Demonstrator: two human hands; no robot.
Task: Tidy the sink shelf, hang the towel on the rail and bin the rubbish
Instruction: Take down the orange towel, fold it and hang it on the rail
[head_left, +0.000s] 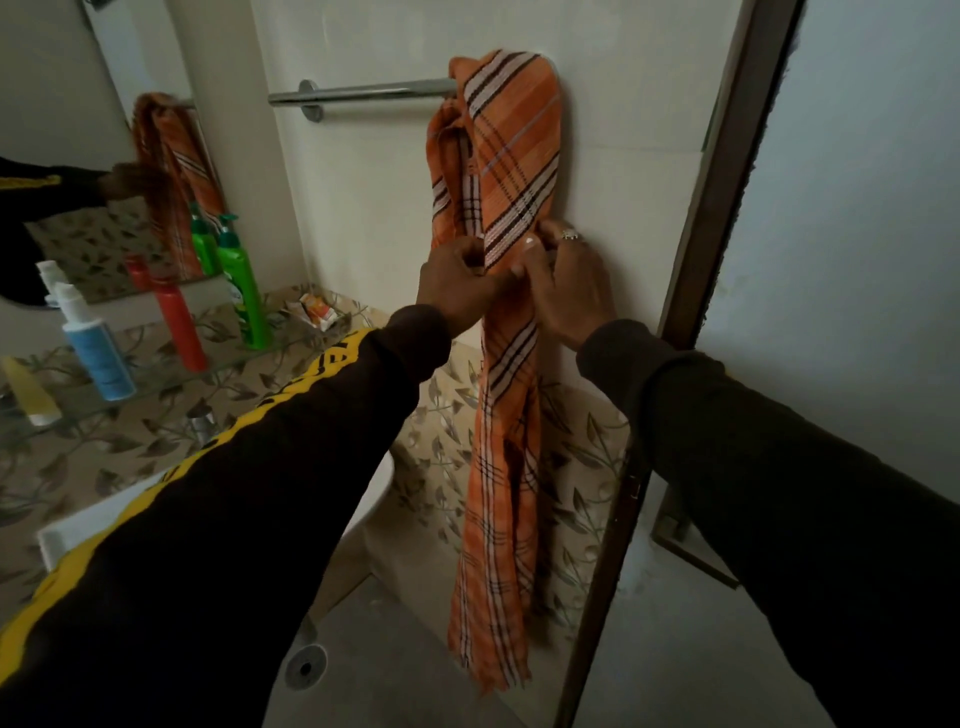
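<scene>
Left hand (457, 283) clamped on orange plaid towel (511, 156) at mid-height, fingers curled round the bunched cloth from its left side. Right hand (563, 280) pinching same bunch from the right, thumb across the front, ring on one finger; both hands touching, almost knuckle to knuckle. Towel draped over right end of chrome rail (363, 93), gathered into a narrow rope, upper loop above the hands, long tail hanging straight below them, fringed end near the floor. Rail's left stretch bare, from its left bracket up to the cloth. Tight on the right: brown door frame (691, 291) just beside right wrist, towel near it. Open wall to the left of the towel, between left forearm and rail. Lower left, glass shelf (156, 374) under mirror (78, 156): green bottle (241, 291) near shelf's right end, red bottle (179, 322) left of it, blue-and-white spray bottle (96, 348) further left, yellow tube (28, 392) at left edge. Crumpled wrapper (317, 312) at shelf's far right corner, well apart from both hands. Round floor drain (305, 666) on the floor, left of towel's tail.
</scene>
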